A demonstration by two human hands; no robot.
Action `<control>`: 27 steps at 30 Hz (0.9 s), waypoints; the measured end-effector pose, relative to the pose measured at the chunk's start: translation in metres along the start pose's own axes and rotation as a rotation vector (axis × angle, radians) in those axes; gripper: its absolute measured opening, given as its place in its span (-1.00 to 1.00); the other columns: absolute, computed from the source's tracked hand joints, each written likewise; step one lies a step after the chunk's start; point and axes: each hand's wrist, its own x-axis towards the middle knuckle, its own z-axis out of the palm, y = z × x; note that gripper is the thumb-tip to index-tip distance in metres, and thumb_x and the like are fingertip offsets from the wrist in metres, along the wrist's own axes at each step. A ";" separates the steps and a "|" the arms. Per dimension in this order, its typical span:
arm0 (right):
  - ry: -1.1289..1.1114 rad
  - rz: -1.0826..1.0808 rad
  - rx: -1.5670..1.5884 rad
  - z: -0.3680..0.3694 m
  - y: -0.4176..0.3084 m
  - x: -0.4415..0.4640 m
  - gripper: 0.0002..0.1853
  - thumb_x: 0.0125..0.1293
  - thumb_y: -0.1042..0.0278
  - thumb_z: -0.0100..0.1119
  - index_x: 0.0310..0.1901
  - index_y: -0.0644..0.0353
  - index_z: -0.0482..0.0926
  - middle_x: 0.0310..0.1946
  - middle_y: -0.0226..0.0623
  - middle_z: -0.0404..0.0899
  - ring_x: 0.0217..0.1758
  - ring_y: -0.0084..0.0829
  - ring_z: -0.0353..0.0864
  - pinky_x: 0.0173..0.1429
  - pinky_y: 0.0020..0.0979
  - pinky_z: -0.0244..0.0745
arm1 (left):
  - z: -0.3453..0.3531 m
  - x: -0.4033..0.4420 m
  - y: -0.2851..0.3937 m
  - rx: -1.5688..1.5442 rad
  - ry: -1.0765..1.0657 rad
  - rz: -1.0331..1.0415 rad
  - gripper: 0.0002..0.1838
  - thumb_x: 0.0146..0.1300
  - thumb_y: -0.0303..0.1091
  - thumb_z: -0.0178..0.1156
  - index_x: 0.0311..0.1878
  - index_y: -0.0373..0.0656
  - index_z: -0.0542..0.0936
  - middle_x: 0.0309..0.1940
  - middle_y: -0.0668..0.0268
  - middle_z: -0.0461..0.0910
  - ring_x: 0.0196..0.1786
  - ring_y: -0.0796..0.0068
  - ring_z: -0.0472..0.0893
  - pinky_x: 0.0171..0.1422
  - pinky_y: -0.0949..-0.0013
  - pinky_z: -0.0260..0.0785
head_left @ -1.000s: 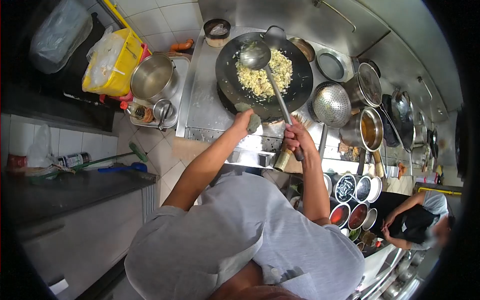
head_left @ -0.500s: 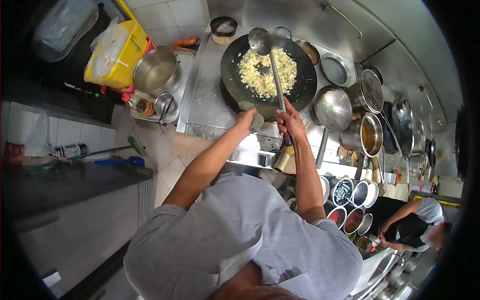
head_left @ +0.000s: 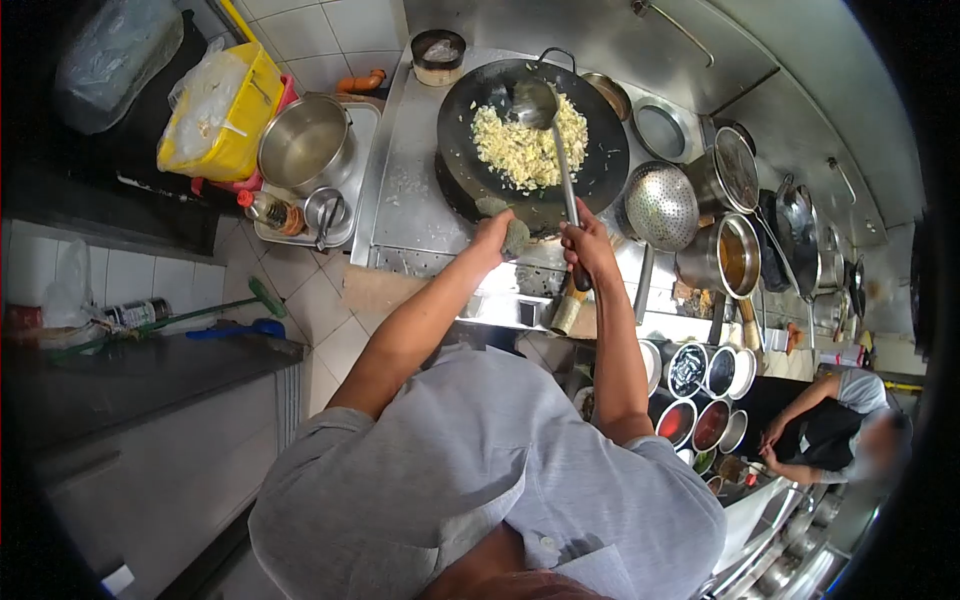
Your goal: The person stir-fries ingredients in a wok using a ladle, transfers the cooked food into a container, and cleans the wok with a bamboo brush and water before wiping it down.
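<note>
A large black wok (head_left: pixel 606 185) sits on the steel stove and holds pale yellow-white food in small pieces (head_left: pixel 520 160), like fried rice or scrambled egg. My left hand (head_left: pixel 492 236) is closed around a greenish-grey cloth (head_left: pixel 516 238) at the wok's near rim; the cloth hides the exact grip on the metal. In my right hand (head_left: pixel 590 246) is the long handle of a metal ladle (head_left: pixel 563 160). The ladle's bowl rests at the far side of the food, inside the wok.
A perforated strainer (head_left: pixel 661 206) and a pot of brown liquid (head_left: pixel 737 258) stand right of the wok. Seasoning containers (head_left: pixel 677 422) are nearer me. A steel pot (head_left: pixel 303 145) stands on a tray at left. Another person (head_left: pixel 825 430) works at lower right.
The ladle's bowl has come down from over the wok's far rim to the food's far edge. My right hand has shifted slightly; my left hand stays at the wok's near rim.
</note>
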 end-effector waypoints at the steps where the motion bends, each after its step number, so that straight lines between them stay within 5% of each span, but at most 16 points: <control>1: 0.128 -0.060 -0.127 0.011 -0.002 -0.015 -0.30 0.38 0.52 -0.02 0.51 -0.05 0.04 -0.61 -0.51 0.30 -0.77 -0.65 0.22 -0.72 -0.55 0.24 | 0.000 -0.007 -0.001 0.017 0.061 0.016 -0.75 0.31 -0.13 0.12 -0.31 -0.13 0.55 -0.51 0.26 0.56 -0.52 0.29 0.60 -0.54 0.24 0.41; 4: 0.296 -0.207 -0.284 -0.005 0.032 -0.006 -0.26 0.34 0.59 -0.02 0.52 -0.02 0.02 -0.61 -0.45 0.36 -0.76 -0.59 0.29 -0.69 -0.50 0.28 | 0.003 -0.020 0.008 0.075 0.008 -0.044 -0.74 0.29 -0.13 0.14 -0.34 -0.14 0.55 -0.53 0.23 0.56 -0.53 0.24 0.60 -0.56 0.23 0.41; 5: 0.472 -0.530 -0.650 -0.023 0.060 0.009 -0.26 0.33 0.59 -0.03 0.52 -0.02 0.03 -0.61 -0.45 0.36 -0.76 -0.59 0.29 -0.69 -0.49 0.28 | -0.001 -0.017 0.005 0.079 0.000 -0.056 -0.74 0.29 -0.13 0.14 -0.34 -0.14 0.55 -0.53 0.23 0.56 -0.53 0.24 0.60 -0.56 0.23 0.41; 8: 0.694 -0.942 -1.115 -0.024 0.079 -0.002 -0.28 0.33 0.55 -0.02 0.51 -0.05 0.07 -0.63 -0.48 0.33 -0.79 -0.62 0.24 -0.71 -0.51 0.25 | -0.012 0.009 0.000 0.047 -0.075 -0.065 -0.74 0.28 -0.14 0.15 -0.32 -0.16 0.55 -0.52 0.21 0.57 -0.52 0.21 0.61 -0.56 0.20 0.41; 10: 0.262 -0.048 -0.140 0.014 0.034 -0.064 -0.28 0.33 0.53 0.00 0.51 0.01 0.05 -0.61 -0.44 0.33 -0.77 -0.63 0.24 -0.73 -0.51 0.19 | -0.017 0.019 -0.005 0.081 -0.032 -0.074 -0.72 0.27 -0.13 0.16 -0.29 -0.19 0.55 -0.48 0.19 0.59 -0.50 0.21 0.62 -0.56 0.18 0.42; 12: 0.245 0.047 -0.163 0.013 0.021 -0.087 -0.22 0.31 0.53 0.05 0.53 -0.06 0.01 -0.57 -0.41 0.40 -0.73 -0.59 0.32 -0.67 -0.46 0.31 | -0.011 0.009 -0.001 0.080 -0.007 -0.079 -0.73 0.27 -0.13 0.16 -0.29 -0.19 0.55 -0.48 0.18 0.59 -0.50 0.21 0.62 -0.56 0.18 0.41; 15: 0.570 -0.241 -1.009 0.019 0.063 -0.077 -0.22 0.28 0.57 0.04 0.52 -0.04 0.05 -0.35 -0.27 0.61 -0.51 -0.47 0.54 -0.35 -0.37 0.52 | -0.011 0.012 -0.005 0.077 0.010 -0.091 -0.73 0.27 -0.14 0.16 -0.28 -0.18 0.56 -0.46 0.18 0.60 -0.49 0.19 0.63 -0.55 0.17 0.42; 18: 0.528 -0.148 -0.496 0.045 0.072 -0.065 -0.22 0.31 0.54 0.07 0.53 -0.07 0.03 -0.57 -0.41 0.45 -0.72 -0.57 0.34 -0.65 -0.42 0.30 | -0.010 0.004 0.004 0.090 -0.012 -0.101 -0.74 0.26 -0.14 0.16 -0.25 -0.16 0.56 -0.44 0.16 0.61 -0.47 0.16 0.63 -0.52 0.12 0.46; 22: 0.308 -0.027 -0.341 0.043 0.047 -0.084 -0.21 0.31 0.56 0.07 0.53 -0.05 0.02 -0.57 -0.43 0.44 -0.72 -0.59 0.33 -0.66 -0.43 0.30 | -0.014 0.010 -0.001 0.080 -0.024 -0.095 -0.77 0.24 -0.17 0.18 -0.22 -0.14 0.56 -0.43 0.18 0.61 -0.46 0.16 0.63 -0.44 0.05 0.53; 24: 0.340 -0.213 -0.668 0.040 0.053 -0.093 -0.23 0.32 0.57 0.05 0.53 -0.06 0.03 -0.59 -0.45 0.41 -0.74 -0.62 0.29 -0.68 -0.48 0.27 | -0.014 0.012 -0.002 0.042 -0.022 -0.068 -0.79 0.23 -0.19 0.19 -0.22 -0.13 0.56 -0.44 0.19 0.60 -0.45 0.17 0.63 -0.40 0.03 0.55; 27: 0.277 -0.040 -0.342 0.044 0.028 -0.120 -0.26 0.34 0.57 -0.02 0.52 -0.13 0.06 -0.64 -0.51 0.31 -0.78 -0.65 0.21 -0.73 -0.54 0.19 | -0.015 0.011 -0.002 0.038 0.010 -0.030 -0.82 0.20 -0.21 0.21 -0.28 -0.12 0.56 -0.45 0.22 0.59 -0.44 0.20 0.64 -0.34 0.01 0.58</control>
